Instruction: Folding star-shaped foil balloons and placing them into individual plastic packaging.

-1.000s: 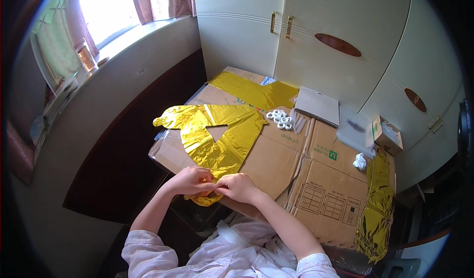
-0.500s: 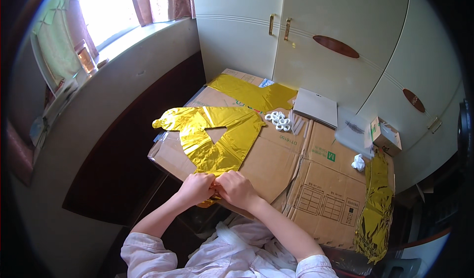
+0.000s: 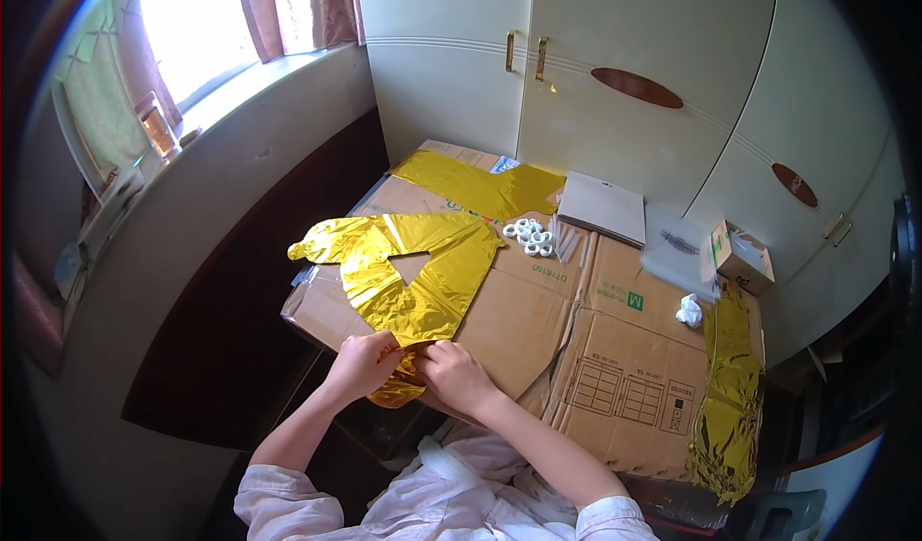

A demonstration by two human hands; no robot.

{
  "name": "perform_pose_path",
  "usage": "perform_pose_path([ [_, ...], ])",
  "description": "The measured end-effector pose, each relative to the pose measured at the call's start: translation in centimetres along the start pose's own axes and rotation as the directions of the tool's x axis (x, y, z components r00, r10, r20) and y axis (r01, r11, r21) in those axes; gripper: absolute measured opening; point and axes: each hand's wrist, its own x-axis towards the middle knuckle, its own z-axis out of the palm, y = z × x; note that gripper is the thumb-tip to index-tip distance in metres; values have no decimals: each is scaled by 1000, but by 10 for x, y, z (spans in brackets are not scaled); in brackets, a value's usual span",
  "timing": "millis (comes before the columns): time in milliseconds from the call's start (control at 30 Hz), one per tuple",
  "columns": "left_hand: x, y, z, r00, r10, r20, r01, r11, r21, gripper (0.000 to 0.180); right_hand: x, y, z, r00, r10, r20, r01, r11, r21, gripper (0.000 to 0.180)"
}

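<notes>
Gold foil balloon (image 3: 408,282) lies flat on cardboard (image 3: 615,368), centre frame. Left hand (image 3: 363,366) and right hand (image 3: 453,376) both pinched shut on its near tip at the table edge. Risk: thin foil may tear or crease if pulled unevenly.

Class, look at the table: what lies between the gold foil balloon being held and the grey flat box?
A cluster of small white rings, in the head view.

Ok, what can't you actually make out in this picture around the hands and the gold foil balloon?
- Head view: the gold foil balloon has its near tip covered by the left hand and right hand.
- What the fingertips pinch: hidden between the hands.
- The white rings: too small to identify.
</notes>
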Motion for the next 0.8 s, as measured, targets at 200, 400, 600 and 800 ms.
perform_pose_path([
  [200,6,6,-22,987,-20,-161,43,989,141,16,19,20,-3,961,161,223,-157,987,-34,60],
  [400,24,-22,-55,955,-56,-292,57,998,-3,16,30,25,-14,916,220,336,-192,975,-115,85],
  [600,46,-95,-82,934,-214,-286,140,956,-256,17,37,26,-14,901,207,382,-182,978,-103,95],
  [800,67,-137,-110,904,-369,-214,253,869,-426,18,35,28,-17,898,219,381,-176,974,-144,98],
])
